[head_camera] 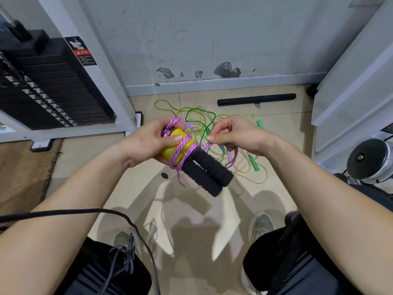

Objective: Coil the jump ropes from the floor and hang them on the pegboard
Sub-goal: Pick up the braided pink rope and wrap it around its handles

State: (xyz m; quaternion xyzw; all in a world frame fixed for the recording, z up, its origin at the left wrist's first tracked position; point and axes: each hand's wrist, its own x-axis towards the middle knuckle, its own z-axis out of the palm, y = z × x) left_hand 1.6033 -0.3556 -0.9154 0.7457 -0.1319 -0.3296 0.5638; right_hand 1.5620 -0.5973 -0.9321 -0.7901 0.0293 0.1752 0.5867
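Observation:
My left hand [148,143] grips the yellow heads of a jump rope's two handles [204,171], whose black foam grips point down to the right. Purple cord [180,152] is wound round the yellow heads and loops over my left fingers. My right hand [231,135] pinches the free stretch of this purple cord just right of the handles. On the floor beyond my hands lies a tangle of green and yellow-green jump ropes [202,120] with green handles [254,162]. No pegboard is in view.
A weight-stack machine [53,92] with a white frame stands at the left. A black bar [256,99] lies by the wall. White equipment [350,81] and a metal disc [365,158] are at the right. A black cable [106,211] crosses my left forearm.

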